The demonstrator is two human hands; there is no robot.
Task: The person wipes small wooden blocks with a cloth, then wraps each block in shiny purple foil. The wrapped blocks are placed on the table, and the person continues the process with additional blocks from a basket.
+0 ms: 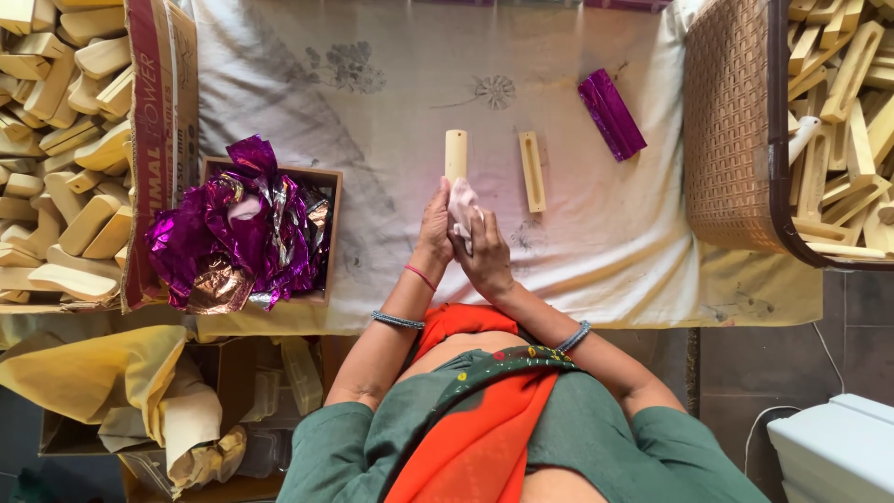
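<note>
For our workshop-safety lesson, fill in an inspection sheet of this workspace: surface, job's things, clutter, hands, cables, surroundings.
Surface: pale cloth with faint flower prints and grey smudges.
Job's things: cream wooden stick held upright with a white rag; slotted wooden piece lies beside it; purple foil-wrapped piece farther right.
Clutter: box of crumpled purple foil; yellow cloth below the table edge.
Hands: left hand and right hand together at the stick's lower end, on the rag.
Cables: white cable on the floor, right.
Surroundings: carton of wooden blocks left; woven basket with more pieces right.
</note>
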